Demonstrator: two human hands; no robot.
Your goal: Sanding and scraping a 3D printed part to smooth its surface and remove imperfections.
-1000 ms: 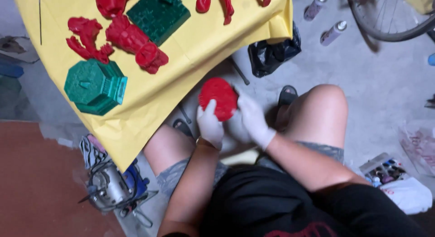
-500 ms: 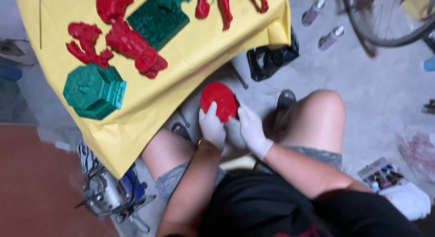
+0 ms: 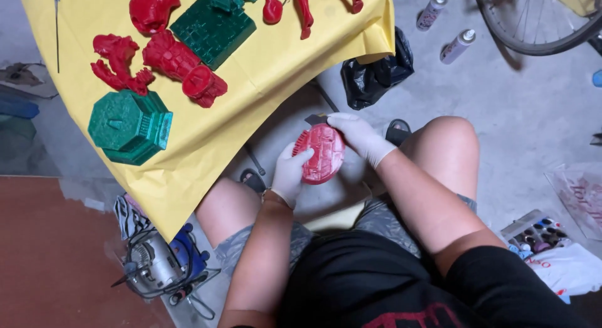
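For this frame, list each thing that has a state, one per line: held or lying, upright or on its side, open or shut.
Red oval piece: held in both hands, above the floor.
Left hand: gloved, gripping the piece's lower edge.
Right hand: gloved, on its top, with a small dark tool.
Green hexagonal piece: lying on yellow sheet.
Two bottles: capped, lying on the floor.

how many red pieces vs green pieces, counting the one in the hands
red pieces: 7, namely 6 on the yellow sheet, such as the long one, plus the oval piece held by the left hand and right hand
green pieces: 2, the octagonal block and the slab
total: 9
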